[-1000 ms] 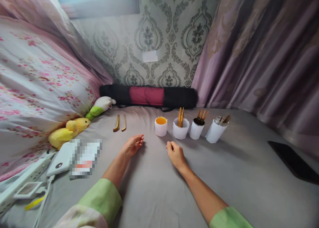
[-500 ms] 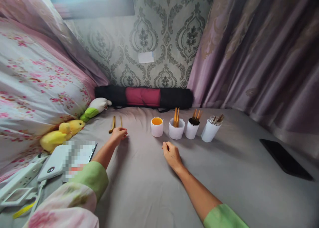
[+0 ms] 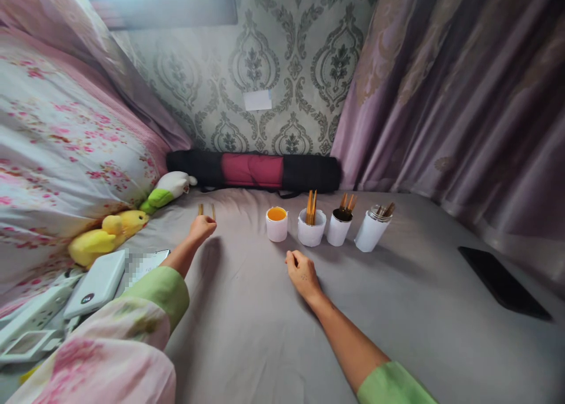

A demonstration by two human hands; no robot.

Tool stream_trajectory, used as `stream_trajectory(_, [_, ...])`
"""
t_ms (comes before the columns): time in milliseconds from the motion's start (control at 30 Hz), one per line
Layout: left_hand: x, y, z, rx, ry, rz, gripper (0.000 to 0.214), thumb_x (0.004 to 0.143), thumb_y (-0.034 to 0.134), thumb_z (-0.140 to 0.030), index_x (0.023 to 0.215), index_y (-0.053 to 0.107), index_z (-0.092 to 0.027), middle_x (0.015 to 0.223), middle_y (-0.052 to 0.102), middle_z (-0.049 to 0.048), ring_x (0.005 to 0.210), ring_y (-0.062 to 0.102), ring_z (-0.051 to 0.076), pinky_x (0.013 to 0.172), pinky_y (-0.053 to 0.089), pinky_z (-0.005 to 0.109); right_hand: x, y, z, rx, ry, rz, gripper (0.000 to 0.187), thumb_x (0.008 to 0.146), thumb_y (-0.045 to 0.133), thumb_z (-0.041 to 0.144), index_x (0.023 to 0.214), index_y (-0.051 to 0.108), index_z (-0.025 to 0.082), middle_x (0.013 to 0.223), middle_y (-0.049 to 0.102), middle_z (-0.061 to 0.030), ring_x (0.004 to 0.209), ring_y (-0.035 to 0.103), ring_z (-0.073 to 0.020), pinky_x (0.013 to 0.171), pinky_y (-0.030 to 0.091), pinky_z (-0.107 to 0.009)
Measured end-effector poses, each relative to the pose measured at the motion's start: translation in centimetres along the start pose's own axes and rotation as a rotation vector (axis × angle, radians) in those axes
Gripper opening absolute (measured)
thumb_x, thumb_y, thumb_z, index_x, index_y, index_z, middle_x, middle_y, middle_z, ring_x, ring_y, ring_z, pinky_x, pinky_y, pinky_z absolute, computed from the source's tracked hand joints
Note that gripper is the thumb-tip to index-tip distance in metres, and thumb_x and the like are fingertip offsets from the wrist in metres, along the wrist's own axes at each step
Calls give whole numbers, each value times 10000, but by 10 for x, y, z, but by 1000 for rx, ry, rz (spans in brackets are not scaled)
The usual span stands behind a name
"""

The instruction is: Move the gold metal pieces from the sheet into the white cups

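Observation:
My left hand (image 3: 202, 228) reaches forward on the grey bedsheet (image 3: 265, 333), fingers curled over the lower ends of two gold bent sticks (image 3: 201, 209), whose tips show just above the knuckles. My right hand (image 3: 300, 271) rests on the sheet with its fingers curled under and nothing visible in them. Just beyond it stands a row of white cups: one with an orange inside (image 3: 276, 223), and three holding wooden and metal sticks (image 3: 311, 227) (image 3: 338, 226) (image 3: 371, 230).
A black and red rolled bag (image 3: 253, 170) lies along the wall. A yellow plush (image 3: 103, 237) and a green-white plush (image 3: 168, 190) sit by the floral quilt (image 3: 66, 145). A power bank (image 3: 97, 283) and power strip (image 3: 26, 316) lie left, a black phone (image 3: 503, 281) right.
My left hand moved from the middle of the sheet out to the left and forward onto the gold sticks and curled over them. My right hand stayed put.

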State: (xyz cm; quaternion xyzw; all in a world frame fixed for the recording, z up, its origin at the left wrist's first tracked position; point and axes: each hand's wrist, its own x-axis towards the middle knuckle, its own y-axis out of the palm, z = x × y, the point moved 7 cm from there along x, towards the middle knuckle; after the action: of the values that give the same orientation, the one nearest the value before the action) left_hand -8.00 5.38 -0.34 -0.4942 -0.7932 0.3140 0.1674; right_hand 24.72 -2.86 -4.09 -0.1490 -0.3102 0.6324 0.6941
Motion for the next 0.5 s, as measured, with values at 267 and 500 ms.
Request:
stream_trajectory(267, [8,-10,-9,221,61,-23,101,541,585,-35,592,636,-105,557,578,92,688,583,228,640,403,282,1,2,-4,27,14,15,360,854,340,408,664,565,201,591,600,-14,518,481,-122,514,293,-217])
stream_trajectory(500, [22,-6,7,337,43,-4,161,567,613,-66,710,676,-103,697,635,112,799,600,226,708,426,259,3,2,-2,43,-12,18,398,851,332,448,662,565,187,595,600,-23,509,477,-123,507,294,-219])
